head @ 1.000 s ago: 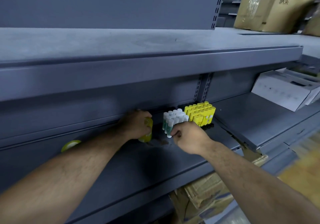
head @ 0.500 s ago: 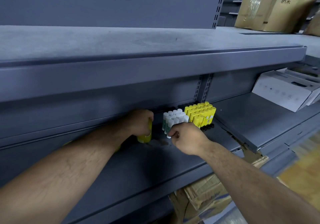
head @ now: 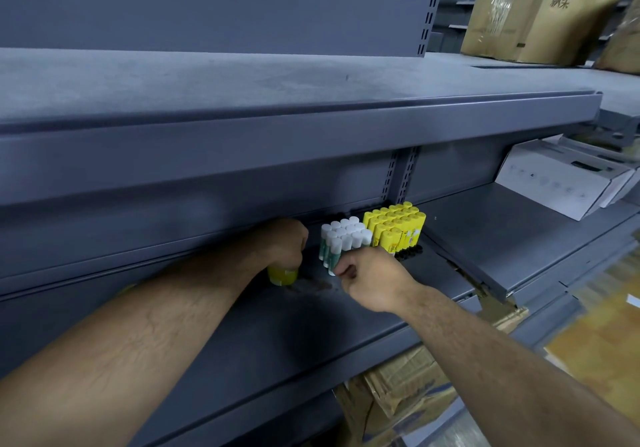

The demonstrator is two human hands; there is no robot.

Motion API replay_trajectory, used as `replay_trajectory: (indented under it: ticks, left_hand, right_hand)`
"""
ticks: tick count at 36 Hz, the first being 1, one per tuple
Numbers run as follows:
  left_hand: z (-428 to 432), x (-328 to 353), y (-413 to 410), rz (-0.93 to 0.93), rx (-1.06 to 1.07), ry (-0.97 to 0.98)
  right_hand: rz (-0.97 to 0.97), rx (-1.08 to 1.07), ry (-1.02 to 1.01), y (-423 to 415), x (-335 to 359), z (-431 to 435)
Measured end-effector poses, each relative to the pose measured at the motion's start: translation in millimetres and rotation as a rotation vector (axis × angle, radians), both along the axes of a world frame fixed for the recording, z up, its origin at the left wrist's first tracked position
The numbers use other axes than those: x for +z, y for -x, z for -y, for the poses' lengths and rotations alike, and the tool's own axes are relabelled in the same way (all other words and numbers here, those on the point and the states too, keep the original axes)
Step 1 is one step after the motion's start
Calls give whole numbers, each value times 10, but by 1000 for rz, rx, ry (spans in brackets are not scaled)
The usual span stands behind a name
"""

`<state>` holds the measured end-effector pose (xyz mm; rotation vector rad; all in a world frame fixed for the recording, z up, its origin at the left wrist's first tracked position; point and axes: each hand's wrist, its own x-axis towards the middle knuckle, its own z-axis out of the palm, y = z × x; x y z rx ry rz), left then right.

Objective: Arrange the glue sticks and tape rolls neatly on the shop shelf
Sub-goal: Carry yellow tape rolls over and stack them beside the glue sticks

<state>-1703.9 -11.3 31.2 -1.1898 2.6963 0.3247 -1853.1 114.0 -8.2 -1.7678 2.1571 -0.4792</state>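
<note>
On the grey shelf two groups of glue sticks stand upright and touching, the white sticks on the left, the yellow sticks on the right; the right hand pinches the front stick of the white group; the left hand curls over a yellow roll just beside them; a white box lies well apart, further right.

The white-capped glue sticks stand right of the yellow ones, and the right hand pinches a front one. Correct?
No. The head view shows the white-capped glue sticks standing left of the yellow glue sticks. The right hand does pinch a front one.
</note>
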Motion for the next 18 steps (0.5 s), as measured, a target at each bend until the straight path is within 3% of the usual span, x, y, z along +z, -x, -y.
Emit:
replay_trajectory:
  ticks: [18]
  left_hand:
    - [24, -22, -43, 32, 5, -31]
  right_hand:
    - [-3, -21, -25, -44, 59, -10]
